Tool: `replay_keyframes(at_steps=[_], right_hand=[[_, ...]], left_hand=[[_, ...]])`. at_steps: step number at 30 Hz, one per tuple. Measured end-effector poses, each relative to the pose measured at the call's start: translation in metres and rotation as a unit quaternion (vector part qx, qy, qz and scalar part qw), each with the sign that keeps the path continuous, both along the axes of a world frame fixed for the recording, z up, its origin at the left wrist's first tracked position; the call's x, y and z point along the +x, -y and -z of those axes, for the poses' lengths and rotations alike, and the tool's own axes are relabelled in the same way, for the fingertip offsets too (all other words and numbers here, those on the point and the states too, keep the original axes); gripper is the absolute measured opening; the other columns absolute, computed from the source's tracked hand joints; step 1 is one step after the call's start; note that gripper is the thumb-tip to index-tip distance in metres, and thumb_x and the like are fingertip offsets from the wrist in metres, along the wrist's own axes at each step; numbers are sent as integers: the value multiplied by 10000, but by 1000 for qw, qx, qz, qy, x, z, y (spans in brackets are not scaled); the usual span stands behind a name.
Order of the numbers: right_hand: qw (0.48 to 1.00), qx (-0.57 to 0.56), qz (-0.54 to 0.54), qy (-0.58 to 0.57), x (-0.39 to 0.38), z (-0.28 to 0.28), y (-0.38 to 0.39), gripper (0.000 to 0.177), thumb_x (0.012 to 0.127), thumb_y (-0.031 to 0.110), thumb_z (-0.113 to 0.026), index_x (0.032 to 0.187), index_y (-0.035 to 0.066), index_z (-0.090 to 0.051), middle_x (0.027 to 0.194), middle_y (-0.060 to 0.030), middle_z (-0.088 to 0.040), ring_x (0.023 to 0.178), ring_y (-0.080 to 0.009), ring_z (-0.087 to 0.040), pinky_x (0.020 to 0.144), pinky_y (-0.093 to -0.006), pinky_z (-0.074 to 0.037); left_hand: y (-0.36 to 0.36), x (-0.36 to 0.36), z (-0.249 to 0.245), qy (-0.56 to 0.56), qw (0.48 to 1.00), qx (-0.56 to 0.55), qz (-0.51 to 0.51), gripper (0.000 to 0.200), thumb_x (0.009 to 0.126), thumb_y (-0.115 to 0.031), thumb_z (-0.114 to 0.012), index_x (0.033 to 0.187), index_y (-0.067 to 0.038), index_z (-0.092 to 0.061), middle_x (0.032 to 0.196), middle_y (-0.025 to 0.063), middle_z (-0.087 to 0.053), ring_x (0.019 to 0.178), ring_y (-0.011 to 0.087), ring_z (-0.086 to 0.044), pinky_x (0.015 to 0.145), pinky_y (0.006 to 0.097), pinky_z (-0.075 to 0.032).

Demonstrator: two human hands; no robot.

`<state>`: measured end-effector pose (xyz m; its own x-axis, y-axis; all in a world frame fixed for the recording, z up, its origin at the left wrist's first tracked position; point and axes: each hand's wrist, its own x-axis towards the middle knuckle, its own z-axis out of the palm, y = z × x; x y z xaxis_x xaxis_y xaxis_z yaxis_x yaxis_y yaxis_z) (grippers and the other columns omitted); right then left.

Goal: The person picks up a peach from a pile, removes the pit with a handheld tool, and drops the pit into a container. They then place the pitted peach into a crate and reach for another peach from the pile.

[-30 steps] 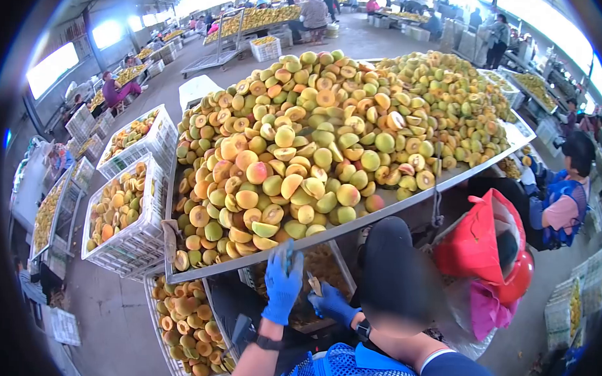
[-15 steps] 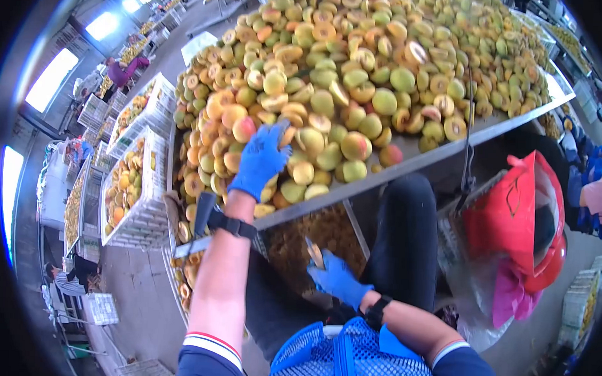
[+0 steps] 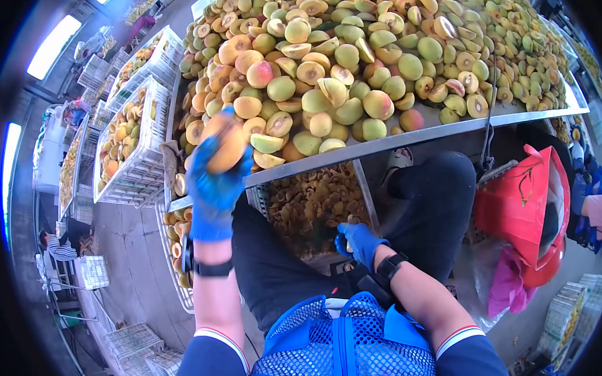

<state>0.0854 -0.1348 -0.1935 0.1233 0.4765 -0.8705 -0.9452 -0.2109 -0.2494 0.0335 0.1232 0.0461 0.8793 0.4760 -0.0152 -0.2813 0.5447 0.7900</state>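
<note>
My left hand (image 3: 216, 185), in a blue glove, is closed around a yellow-orange peach (image 3: 227, 144), blurred by motion, over the near left edge of the metal table (image 3: 409, 137). Heaped on that table are whole and halved peaches (image 3: 320, 124), green to orange, some blushed red. My right hand (image 3: 362, 244), gloved in blue too, is closed low above my lap; a bit of the knife's wooden handle (image 3: 352, 219) shows at its top, and the blade does not stand out. Beyond it, under the table edge, a crate holds brown peach scraps (image 3: 317, 202).
White crates of peaches (image 3: 137, 142) stand on the left, and another crate with halves (image 3: 173, 250) sits below the table corner. A red bag (image 3: 523, 196) and a pink bag (image 3: 510, 281) are by my right knee. A person in stripes (image 3: 63, 247) is far left.
My left hand has lifted a peach off the heap and drawn it back left, toward me. My right hand has shifted right and up, its knife blade no longer showing clearly. The view has tilted.
</note>
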Motion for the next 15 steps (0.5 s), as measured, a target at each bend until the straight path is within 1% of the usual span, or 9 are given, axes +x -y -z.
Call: replay_keyframes(at_steps=[3, 5, 6, 7, 8, 11, 12, 14, 15], right_hand=[[979, -86, 184, -23, -5, 18, -7, 172, 949, 270, -595, 921, 101, -581, 698, -65, -601, 576, -191, -605, 567, -369, -568], [978, -134, 159, 16, -12, 31, -11, 194, 950, 297, -562, 933, 104, -571, 731, -73, -597, 579, -203, -588, 530, -354, -530], [966, -169, -27, 195, -19, 72, -6, 213, 941, 317, -549, 945, 104, -563, 749, -78, -588, 588, -204, -582, 512, -352, -500], [888, -189, -215, 360, -23, 96, -4, 235, 931, 336, -537, 956, 103, -554, 767, -82, -580, 597, -204, -576, 494, -351, -470], [941, -232, -37, 245, -26, 55, -21, 297, 913, 373, -511, 1014, 97, -551, 807, -95, -574, 576, -212, -536, 476, -377, -418], [881, -311, 14, 356, -46, 165, -22, 357, 903, 385, -527, 1105, 92, -556, 846, -103, -587, 635, -213, -543, 562, -368, -463], [878, -315, -1, 360, -45, 152, -26, 357, 903, 385, -527, 1105, 92, -556, 846, -103, -587, 635, -213, -543, 562, -368, -463], [929, -316, -41, 186, -37, 94, -45, 405, 967, 330, -476, 1223, 40, -596, 1280, -192, -591, 1089, -266, -621, 874, -375, -497], [926, -321, -56, 192, -27, 82, -52, 405, 967, 330, -476, 1223, 40, -596, 1280, -192, -591, 1089, -266, -621, 874, -375, -497]], left_hand=[[9, -66, 14, 101, 978, -180, 19, 592, 954, -361, -544, 1453, -82, -387, 1177, 167, -594, 998, 271, -612, 773, 371, -552], [11, -113, 35, 113, 964, -240, -14, 578, 974, -383, -519, 1454, -86, -392, 1286, 191, -560, 1132, 308, -579, 860, 398, -536], [10, -137, 49, 114, 958, -263, -18, 572, 975, -381, -519, 1451, -86, -399, 1320, 194, -543, 1167, 314, -566, 873, 397, -534], [11, -158, 60, 117, 951, -285, -24, 566, 977, -379, -519, 1447, -86, -405, 1354, 196, -525, 1201, 319, -552, 886, 395, -532], [18, -173, 62, 88, 935, -331, -97, 579, 961, -405, -539, 1404, -48, -435, 1248, 181, -599, 1108, 360, -614, 862, 450, -556], [27, -221, 77, 33, 918, -335, -209, 543, 959, -394, -548, 1356, -28, -490, 1212, 173, -624, 1059, 336, -637, 814, 418, -577], [29, -229, 77, 25, 914, -334, -230, 530, 960, -390, -549, 1342, -25, -506, 1203, 168, -626, 1034, 321, -643, 809, 410, -581], [32, -246, 84, 23, 898, -344, -274, 527, 960, -390, -548, 1340, -26, -508, 1197, 164, -629, 1022, 318, -646, 804, 407, -582], [33, -252, 88, 20, 887, -346, -304, 525, 961, -390, -547, 1338, -27, -510, 1190, 160, -632, 1010, 314, -648, 799, 404, -584]])
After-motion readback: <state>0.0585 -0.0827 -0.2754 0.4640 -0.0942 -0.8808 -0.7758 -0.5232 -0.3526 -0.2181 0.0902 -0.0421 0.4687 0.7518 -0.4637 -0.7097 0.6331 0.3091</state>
